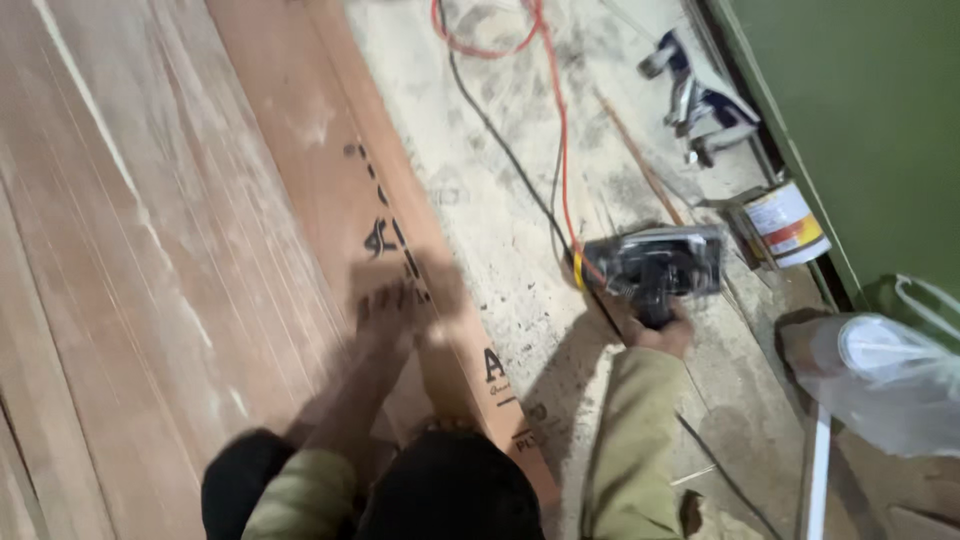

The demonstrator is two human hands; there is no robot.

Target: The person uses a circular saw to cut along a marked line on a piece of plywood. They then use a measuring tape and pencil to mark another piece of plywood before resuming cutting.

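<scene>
- Two reddish wooden boards (150, 250) side by side at the left, the right one with dark printed marks along its edge.
- One bare foot (385, 310) resting on the right board, toes pointing up the plank.
- One left hand: not visible, only a green sleeve (300, 495) near the bottom edge; state cannot be told.
- Two cables, one orange cable (555, 120) and one black cable (495, 130), running over the dusty floor (480, 250) toward the tool.
- One right hand (660, 335) closed around the handle of one black power tool (655, 262), sitting on the floor just right of the boards.
- One tin can (785, 225) by the green wall (860, 130).
- One clear plastic bag (880, 380) at the right edge.
</scene>
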